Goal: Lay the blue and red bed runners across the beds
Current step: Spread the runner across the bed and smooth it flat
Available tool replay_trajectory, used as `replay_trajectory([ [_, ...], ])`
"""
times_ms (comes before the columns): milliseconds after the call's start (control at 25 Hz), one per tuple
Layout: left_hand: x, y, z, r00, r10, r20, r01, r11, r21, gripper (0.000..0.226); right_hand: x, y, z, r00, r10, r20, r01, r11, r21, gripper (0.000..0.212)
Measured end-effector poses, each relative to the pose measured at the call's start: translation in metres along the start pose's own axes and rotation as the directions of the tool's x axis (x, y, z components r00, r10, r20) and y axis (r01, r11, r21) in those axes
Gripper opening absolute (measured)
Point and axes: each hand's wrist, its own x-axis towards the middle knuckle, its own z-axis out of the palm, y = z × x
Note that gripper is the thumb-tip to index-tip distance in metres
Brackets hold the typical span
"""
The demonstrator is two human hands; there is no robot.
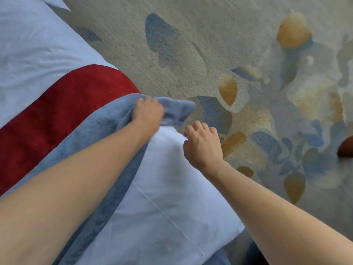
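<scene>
Red and blue plush fabric make up 2 bed runners laid across 1 white-sheeted bed (pixel 168 197). The red runner (pixel 63 109) lies flat as a broad band over the bed, its end curving down over the bed's edge. The blue runner (pixel 107 131) lies just beside it, touching along its length, fuzzy and slightly rumpled, with its end bunched and hanging past the bed's edge. 2 bare hands reach over the bed. The left hand (pixel 148 111) is clenched on the blue runner's bunched end. The right hand (pixel 203 143) hovers just off the bed's edge, fingers loosely curled and gripping nothing. Beside the bed spreads grey carpet (pixel 210 35) with blue and yellow patches.
</scene>
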Motion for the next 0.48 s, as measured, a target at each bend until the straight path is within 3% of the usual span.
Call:
replay_trajectory([
  [80, 0.013, -0.006, -0.002, 0.995, -0.027, 0.096, 0.031, 0.999, -0.043, 0.024, -0.005, 0.008, 0.000, 1.000, 0.015, 0.019, -0.015, 1.000, 0.006, 0.006],
  [160, 0.020, -0.012, -0.014, 0.985, 0.026, 0.172, 0.026, 0.955, -0.295, 0.011, -0.009, 0.016, 0.000, 0.999, 0.040, 0.027, -0.040, 0.999, 0.001, 0.007],
  [200, 0.021, -0.019, -0.022, 0.980, 0.067, 0.186, 0.038, 0.860, -0.509, 0.002, -0.012, 0.020, 0.001, 0.998, 0.057, 0.020, -0.057, 0.998, 0.004, 0.007],
  [280, 0.018, -0.030, -0.040, 0.961, 0.132, 0.242, 0.153, 0.474, -0.867, 0.013, -0.017, 0.027, -0.001, 0.995, 0.096, -0.009, -0.096, 0.995, 0.006, 0.010],
  [360, 0.010, -0.034, -0.048, 0.907, 0.221, 0.358, 0.343, 0.105, -0.933, 0.019, -0.020, 0.034, -0.004, 0.990, 0.134, -0.038, -0.134, 0.991, 0.009, 0.013],
  [400, 0.009, -0.032, -0.048, 0.865, 0.290, 0.409, 0.431, -0.014, -0.902, 0.019, -0.021, 0.038, -0.006, 0.988, 0.149, -0.044, -0.148, 0.989, 0.012, 0.015],
  [440, 0.010, -0.028, -0.045, 0.831, 0.331, 0.448, 0.493, -0.064, -0.868, 0.017, -0.022, 0.040, -0.008, 0.986, 0.157, -0.048, -0.157, 0.988, 0.013, 0.016],
  [480, 0.013, -0.020, -0.040, 0.826, 0.308, 0.472, 0.502, -0.021, -0.864, 0.015, -0.024, 0.043, -0.010, 0.986, 0.159, -0.051, -0.159, 0.987, 0.012, 0.017],
])
